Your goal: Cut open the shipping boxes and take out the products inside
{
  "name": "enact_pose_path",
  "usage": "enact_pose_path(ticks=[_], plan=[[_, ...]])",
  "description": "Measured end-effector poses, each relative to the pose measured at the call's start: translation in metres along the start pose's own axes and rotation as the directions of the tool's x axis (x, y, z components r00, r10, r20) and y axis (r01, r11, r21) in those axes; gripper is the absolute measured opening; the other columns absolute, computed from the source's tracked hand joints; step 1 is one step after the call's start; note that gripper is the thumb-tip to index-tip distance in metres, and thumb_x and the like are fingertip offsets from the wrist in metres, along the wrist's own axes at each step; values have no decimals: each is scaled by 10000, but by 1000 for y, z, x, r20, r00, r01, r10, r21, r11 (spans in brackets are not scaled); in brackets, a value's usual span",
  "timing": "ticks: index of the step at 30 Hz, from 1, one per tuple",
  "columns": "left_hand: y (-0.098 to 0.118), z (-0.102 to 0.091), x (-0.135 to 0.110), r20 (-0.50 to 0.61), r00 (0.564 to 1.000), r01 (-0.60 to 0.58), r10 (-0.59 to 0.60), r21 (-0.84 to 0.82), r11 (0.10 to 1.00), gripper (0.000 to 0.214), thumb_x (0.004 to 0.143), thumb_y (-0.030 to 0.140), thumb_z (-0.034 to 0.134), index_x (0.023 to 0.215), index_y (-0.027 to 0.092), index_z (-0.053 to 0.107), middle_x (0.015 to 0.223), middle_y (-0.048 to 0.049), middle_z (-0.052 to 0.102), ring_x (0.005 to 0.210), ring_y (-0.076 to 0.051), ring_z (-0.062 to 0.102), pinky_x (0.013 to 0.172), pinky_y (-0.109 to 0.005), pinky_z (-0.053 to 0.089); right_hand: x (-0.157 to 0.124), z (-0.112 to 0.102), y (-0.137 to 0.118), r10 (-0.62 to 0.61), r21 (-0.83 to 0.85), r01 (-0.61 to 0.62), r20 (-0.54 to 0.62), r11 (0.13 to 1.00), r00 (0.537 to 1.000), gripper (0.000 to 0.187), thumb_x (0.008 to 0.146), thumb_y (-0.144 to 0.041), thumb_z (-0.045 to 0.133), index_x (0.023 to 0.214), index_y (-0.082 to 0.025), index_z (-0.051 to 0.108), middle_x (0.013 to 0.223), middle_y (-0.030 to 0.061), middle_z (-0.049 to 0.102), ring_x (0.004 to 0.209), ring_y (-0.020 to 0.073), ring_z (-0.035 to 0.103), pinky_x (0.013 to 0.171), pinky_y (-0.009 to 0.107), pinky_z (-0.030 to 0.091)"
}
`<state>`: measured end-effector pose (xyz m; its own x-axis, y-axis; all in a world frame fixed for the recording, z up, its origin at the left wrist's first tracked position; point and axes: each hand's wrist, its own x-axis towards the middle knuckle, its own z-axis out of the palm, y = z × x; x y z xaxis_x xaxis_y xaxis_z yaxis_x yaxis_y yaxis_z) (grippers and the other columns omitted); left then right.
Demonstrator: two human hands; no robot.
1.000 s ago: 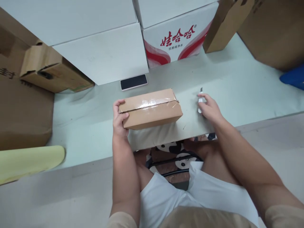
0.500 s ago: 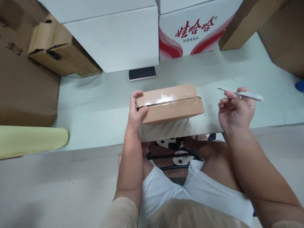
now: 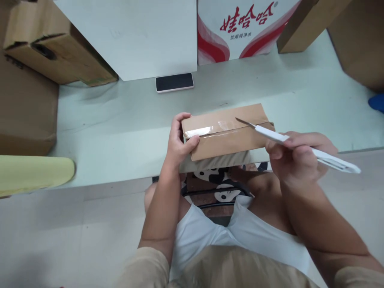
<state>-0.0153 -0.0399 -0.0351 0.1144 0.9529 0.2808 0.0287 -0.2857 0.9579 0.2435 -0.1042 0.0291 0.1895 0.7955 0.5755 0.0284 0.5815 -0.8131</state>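
My left hand (image 3: 181,142) grips the left end of a small brown cardboard box (image 3: 228,146), thumb on its near top face and fingers behind. Clear shiny tape runs along the seam on the box's top. The right end of that seam looks slightly parted. In my right hand (image 3: 300,156) is a white-handled utility knife (image 3: 271,135) with a thin pointed blade out, aimed left. The blade shows over the top of the box near its right half; I cannot tell if it touches the cardboard.
Behind the box a dark-screened phone (image 3: 175,83) lies on the pale green table (image 3: 120,136). White cartons (image 3: 150,40) and brown cardboard boxes (image 3: 90,60) line the back. A yellow roll-like object (image 3: 36,172) juts in at left, and something blue (image 3: 376,103) is at far right.
My right hand has brought the knife left and nearer, so its blade now shows over the box. The box and left hand have shifted slightly right in view, and the camera has tilted.
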Motion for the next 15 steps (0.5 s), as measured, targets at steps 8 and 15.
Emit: enact_pose_path(ticks=[8, 15], plan=[[-5, 1, 0, 25, 1000, -12, 12, -18, 1000, 723, 781, 707, 763, 1335, 327, 496, 1309, -80, 561, 1134, -263, 612, 1000, -390, 530, 0, -1, -5, 120, -57, -116, 63, 992, 991, 118, 899, -365, 766, 993, -294, 759, 610, -43, 633, 456, 107, 539, 409, 255, 398], [0, 9, -1, 55, 996, -67, 65, 32, 997, 683, 797, 711, 736, 1319, 324, 526, 1312, -78, 575, 1138, -275, 603, 1002, -421, 526, -14, 7, -13, 241, -2, -241, 46, 970, 969, 172, 932, -302, 755, 961, -252, 593, 610, -68, 698, 445, 128, 659, 348, 202, 493]])
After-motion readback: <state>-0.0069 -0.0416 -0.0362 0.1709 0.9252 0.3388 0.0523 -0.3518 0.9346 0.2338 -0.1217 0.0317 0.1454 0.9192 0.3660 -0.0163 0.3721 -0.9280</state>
